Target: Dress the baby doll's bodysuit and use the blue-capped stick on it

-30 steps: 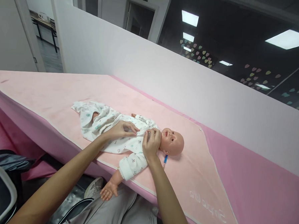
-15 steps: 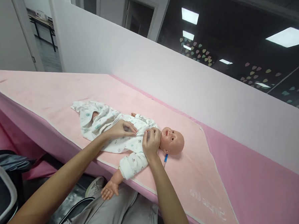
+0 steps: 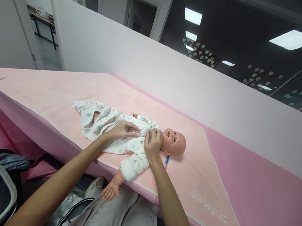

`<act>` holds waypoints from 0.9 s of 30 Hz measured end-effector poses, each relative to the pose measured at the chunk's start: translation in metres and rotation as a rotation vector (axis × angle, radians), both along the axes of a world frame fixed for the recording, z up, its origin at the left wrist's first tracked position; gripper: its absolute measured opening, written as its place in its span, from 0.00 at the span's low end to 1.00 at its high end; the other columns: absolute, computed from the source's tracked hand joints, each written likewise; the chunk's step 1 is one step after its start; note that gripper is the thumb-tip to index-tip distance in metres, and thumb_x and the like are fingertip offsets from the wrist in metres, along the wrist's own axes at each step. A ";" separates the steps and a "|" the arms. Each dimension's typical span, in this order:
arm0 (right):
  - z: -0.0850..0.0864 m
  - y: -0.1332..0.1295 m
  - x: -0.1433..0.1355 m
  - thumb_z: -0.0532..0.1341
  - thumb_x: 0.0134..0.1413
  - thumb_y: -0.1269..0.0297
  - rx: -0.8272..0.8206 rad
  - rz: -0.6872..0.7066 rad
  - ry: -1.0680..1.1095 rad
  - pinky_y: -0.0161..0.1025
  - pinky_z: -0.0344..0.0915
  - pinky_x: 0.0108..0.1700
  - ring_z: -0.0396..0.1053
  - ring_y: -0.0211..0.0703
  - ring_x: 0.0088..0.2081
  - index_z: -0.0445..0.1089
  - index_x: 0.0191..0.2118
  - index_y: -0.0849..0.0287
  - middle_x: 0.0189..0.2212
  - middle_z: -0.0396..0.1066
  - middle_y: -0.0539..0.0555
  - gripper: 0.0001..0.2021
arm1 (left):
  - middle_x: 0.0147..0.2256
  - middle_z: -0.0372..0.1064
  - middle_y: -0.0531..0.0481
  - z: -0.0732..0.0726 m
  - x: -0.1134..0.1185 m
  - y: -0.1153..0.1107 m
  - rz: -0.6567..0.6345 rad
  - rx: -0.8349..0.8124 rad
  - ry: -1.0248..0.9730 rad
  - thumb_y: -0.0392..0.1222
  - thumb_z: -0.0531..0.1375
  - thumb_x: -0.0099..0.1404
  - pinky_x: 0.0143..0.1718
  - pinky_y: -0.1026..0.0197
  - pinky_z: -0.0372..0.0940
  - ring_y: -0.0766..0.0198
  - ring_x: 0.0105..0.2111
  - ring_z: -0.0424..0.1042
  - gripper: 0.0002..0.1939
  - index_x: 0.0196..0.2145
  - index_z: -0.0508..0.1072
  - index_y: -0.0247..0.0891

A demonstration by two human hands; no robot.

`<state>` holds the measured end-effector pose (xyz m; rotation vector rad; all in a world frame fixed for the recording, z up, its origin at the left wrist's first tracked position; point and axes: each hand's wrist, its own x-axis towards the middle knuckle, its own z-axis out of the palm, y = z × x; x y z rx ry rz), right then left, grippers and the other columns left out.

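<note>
A baby doll (image 3: 177,143) lies on its back with its head to the right, dressed in a white patterned garment (image 3: 125,146). My left hand (image 3: 123,130) pinches the garment's front at the chest. Just below the doll's chin, my right hand (image 3: 153,143) has its fingers curled on the same fabric. One doll arm (image 3: 114,185) hangs over the near edge of the table. The garment's leg part lies loosely at the left, with a bit of doll leg showing.
The doll rests on a pink padded table (image 3: 188,182) against a white wall (image 3: 148,65). A blue-tipped thin object (image 3: 167,160) lies beside the doll's head. At the lower left stands a chair (image 3: 5,186) with cloth on it.
My left fingers have shifted very slightly at the chest fabric. The doll and my right hand look the same; the view has tilted a little.
</note>
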<state>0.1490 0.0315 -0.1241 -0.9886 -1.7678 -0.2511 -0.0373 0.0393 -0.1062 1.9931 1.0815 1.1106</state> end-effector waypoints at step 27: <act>0.000 0.001 -0.002 0.52 0.55 0.69 -0.045 -0.006 -0.010 0.37 0.57 0.42 0.59 0.39 0.38 0.65 0.31 0.62 0.34 0.62 0.55 0.07 | 0.35 0.71 0.46 -0.005 0.011 -0.002 0.024 0.266 0.087 0.46 0.61 0.58 0.37 0.65 0.62 0.62 0.35 0.70 0.11 0.35 0.78 0.38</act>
